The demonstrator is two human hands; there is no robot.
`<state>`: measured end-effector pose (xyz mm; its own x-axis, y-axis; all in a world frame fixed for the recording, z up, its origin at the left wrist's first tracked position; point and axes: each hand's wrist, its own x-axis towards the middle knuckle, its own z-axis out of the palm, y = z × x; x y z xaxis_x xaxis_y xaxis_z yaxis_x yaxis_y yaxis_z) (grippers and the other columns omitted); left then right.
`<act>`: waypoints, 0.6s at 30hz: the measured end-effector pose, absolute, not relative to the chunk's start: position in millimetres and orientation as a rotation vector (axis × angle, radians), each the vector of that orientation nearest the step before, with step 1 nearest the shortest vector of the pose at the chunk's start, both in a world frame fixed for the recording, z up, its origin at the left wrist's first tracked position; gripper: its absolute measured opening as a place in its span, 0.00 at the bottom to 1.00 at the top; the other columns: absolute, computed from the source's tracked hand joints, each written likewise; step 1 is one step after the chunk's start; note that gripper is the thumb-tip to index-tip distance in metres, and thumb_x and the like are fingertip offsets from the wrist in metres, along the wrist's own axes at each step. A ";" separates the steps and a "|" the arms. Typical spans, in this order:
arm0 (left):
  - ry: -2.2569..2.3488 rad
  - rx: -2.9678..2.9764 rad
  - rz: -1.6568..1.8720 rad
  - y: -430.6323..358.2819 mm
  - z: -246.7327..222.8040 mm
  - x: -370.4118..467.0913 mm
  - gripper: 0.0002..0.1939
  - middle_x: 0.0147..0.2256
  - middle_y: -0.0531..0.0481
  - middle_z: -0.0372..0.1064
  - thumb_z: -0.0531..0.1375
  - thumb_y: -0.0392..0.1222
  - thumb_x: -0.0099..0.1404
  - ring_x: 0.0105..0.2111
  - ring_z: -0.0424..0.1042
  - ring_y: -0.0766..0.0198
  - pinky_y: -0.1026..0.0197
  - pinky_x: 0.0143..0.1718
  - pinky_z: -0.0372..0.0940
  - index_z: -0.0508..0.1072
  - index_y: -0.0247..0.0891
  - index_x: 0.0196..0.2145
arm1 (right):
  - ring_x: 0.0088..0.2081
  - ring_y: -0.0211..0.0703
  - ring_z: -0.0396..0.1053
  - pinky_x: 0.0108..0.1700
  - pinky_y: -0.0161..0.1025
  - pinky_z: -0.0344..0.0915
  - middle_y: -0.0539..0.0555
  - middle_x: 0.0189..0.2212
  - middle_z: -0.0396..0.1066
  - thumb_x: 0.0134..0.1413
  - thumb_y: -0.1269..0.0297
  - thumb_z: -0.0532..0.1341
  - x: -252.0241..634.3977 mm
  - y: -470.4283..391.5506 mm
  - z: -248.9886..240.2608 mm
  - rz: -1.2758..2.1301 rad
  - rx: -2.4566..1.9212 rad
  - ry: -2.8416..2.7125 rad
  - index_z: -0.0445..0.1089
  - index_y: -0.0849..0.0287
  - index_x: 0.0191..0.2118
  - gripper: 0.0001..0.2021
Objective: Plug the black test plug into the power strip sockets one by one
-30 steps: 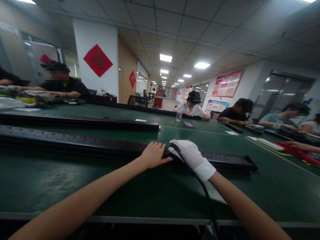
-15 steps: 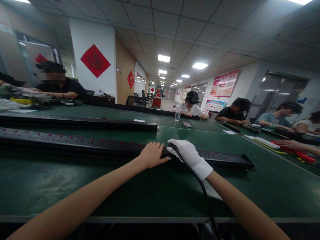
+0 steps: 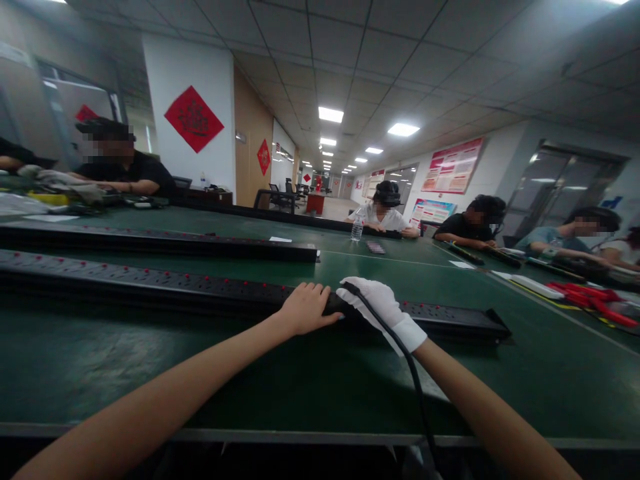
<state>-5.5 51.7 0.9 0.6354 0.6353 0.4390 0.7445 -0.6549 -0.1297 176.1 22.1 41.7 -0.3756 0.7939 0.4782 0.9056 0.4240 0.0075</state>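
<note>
A long black power strip (image 3: 165,283) with a row of sockets and red dots lies across the green table in front of me. My bare left hand (image 3: 306,309) is wrapped over its far edge, thumb on the near side. Just to the right, my white-gloved right hand (image 3: 379,305) is closed around the end of a black power cord (image 3: 411,363), right over the strip. The plug itself is hidden between the glove and the strip, so I cannot tell whether it sits in a socket. From the glove, the cord runs down past the table's front edge.
Behind lies a second black power strip (image 3: 240,248). A water bottle (image 3: 357,228) stands farther back, near a co-worker in white. Red items (image 3: 595,301) and a white bar (image 3: 537,287) lie at the right. Other people sit around the table (image 3: 240,393).
Both my hands stay at nearly the same place on the strip. The view has shifted slightly. At the right, another person's hand has left the red items.
</note>
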 end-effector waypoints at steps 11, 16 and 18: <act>-1.110 -2.560 -0.502 52.1 0.3 -5.6 0.33 0.38 0.39 0.68 0.43 0.64 0.60 0.39 0.67 0.51 0.53 0.42 0.57 0.65 0.32 0.46 | 0.38 0.39 0.69 0.40 0.33 0.61 0.50 0.37 0.72 0.59 0.50 0.48 178.2 32.3 32.0 -0.296 -1.525 -2.188 0.68 0.52 0.40 0.17; -1.109 -2.546 -0.502 51.8 0.7 -4.8 0.32 0.39 0.39 0.68 0.43 0.64 0.60 0.38 0.67 0.51 0.53 0.41 0.57 0.66 0.32 0.45 | 0.37 0.44 0.68 0.38 0.36 0.59 0.56 0.35 0.71 0.58 0.51 0.48 160.9 16.9 38.4 -0.570 -1.582 -2.243 0.67 0.56 0.41 0.17; -1.112 -2.547 -0.503 51.2 1.3 -4.6 0.32 0.38 0.39 0.68 0.44 0.64 0.60 0.39 0.67 0.51 0.53 0.41 0.57 0.66 0.32 0.44 | 0.34 0.45 0.68 0.36 0.37 0.58 0.58 0.33 0.71 0.58 0.52 0.49 156.4 14.2 36.4 -0.656 -1.625 -2.242 0.67 0.58 0.40 0.16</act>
<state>-4.6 51.2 1.3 0.6360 0.6368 0.4360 0.7478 -0.6480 -0.1444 156.4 14.2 36.4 -0.3184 0.8130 0.4874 0.9475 0.2580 0.1887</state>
